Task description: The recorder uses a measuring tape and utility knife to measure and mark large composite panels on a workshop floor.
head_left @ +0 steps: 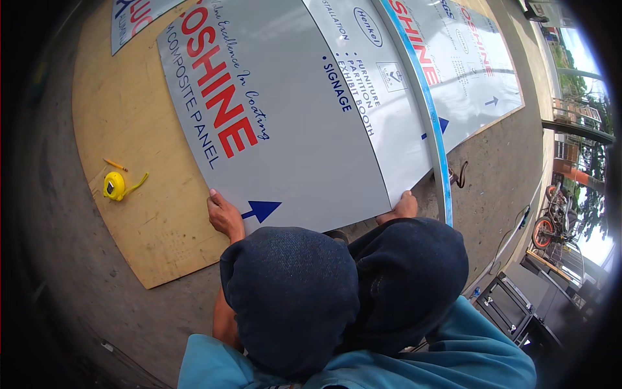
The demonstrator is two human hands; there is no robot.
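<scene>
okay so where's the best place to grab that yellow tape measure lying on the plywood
Take the tape measure by its round yellow case, pinching its sides from above. It lies flat on bare plywood with open space around it, left of the grey panel. The left hand looks nearest. Avoid the thin loop trailing to its right; the case would likely swing.

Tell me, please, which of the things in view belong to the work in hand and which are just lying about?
In hand:
- grey printed panel, near edge gripped by left hand and right hand
- plywood sheet beneath it

Lying about:
- yellow tape measure
- pencil
- second printed panel
- motorbike
</scene>
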